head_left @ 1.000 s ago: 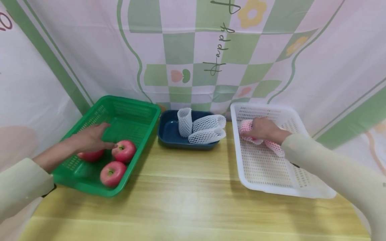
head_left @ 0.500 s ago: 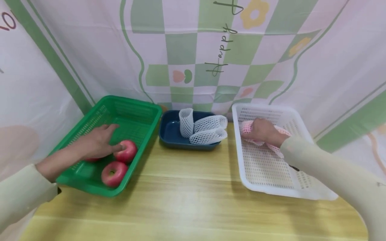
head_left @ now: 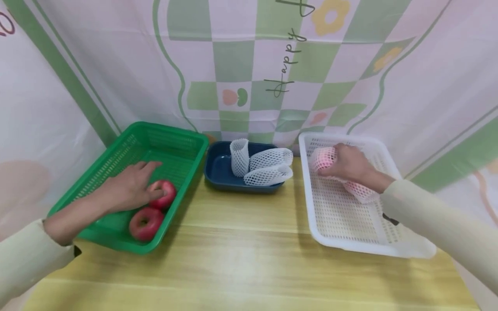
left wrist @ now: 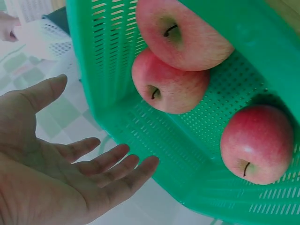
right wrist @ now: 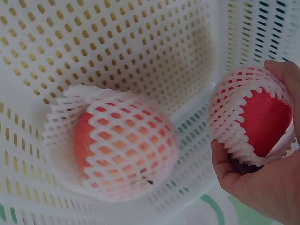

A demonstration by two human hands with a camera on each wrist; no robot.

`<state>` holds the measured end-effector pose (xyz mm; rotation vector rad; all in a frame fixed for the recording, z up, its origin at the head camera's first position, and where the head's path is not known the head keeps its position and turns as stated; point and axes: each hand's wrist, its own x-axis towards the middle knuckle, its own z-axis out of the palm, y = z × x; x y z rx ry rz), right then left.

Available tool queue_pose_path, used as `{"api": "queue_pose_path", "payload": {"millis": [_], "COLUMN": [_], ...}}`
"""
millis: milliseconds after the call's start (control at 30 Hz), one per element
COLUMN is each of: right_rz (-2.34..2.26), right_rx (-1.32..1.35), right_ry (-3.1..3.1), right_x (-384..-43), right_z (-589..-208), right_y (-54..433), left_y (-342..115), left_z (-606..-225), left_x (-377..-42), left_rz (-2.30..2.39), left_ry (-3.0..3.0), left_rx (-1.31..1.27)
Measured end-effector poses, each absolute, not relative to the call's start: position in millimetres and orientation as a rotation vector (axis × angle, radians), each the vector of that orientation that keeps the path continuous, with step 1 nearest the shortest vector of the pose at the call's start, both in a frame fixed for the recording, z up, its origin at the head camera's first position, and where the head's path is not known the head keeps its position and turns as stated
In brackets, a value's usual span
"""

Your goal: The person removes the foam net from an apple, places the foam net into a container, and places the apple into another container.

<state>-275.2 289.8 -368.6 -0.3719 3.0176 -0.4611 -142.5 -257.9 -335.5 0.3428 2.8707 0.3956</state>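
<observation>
My left hand point(head_left: 130, 188) is over the green basket point(head_left: 202, 142), fingers spread and nothing in its grasp. In the left wrist view three red apples point(left wrist: 258, 143) lie inside it; from the head view the hand hides one and partly covers another apple point(head_left: 163, 194). My right hand point(head_left: 352, 164) is inside the white basket point(head_left: 311, 216), its fingers and thumb round an apple in a white foam net point(right wrist: 229, 108). Beside it lies a second netted apple point(right wrist: 133, 150), which touches the basket floor and looks apart from the hand.
Between the baskets stands a dark blue tray point(head_left: 218, 183) with three white foam net sleeves point(head_left: 270, 175). A wooden table point(head_left: 241, 250) carries everything. Behind it hangs a checkered cloth point(head_left: 233, 60).
My left hand has moved right over the apples in the green basket and now covers one of them. My right hand has risen slightly, and more of the netted apples shows around it.
</observation>
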Motion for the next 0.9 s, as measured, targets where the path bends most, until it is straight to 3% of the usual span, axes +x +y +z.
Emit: {"api": "queue_pose_path", "payload": {"millis": [567, 900], "right_rz": [-0.390, -0.494], "right_rx": [-0.478, -0.732], "right_ry": [3.114, 3.077], "right_x": [-228.1, -184.5], "right_z": [-307.2, -300.7], "right_y": [257.5, 208.4], "left_y": [-214.8, -185.3], "left_z": [-318.1, -313.4], "left_x": [-117.7, -98.0], "left_rz": [0.390, 0.394], "left_ry": [2.897, 2.957], "left_rx": [0.483, 0.635]}}
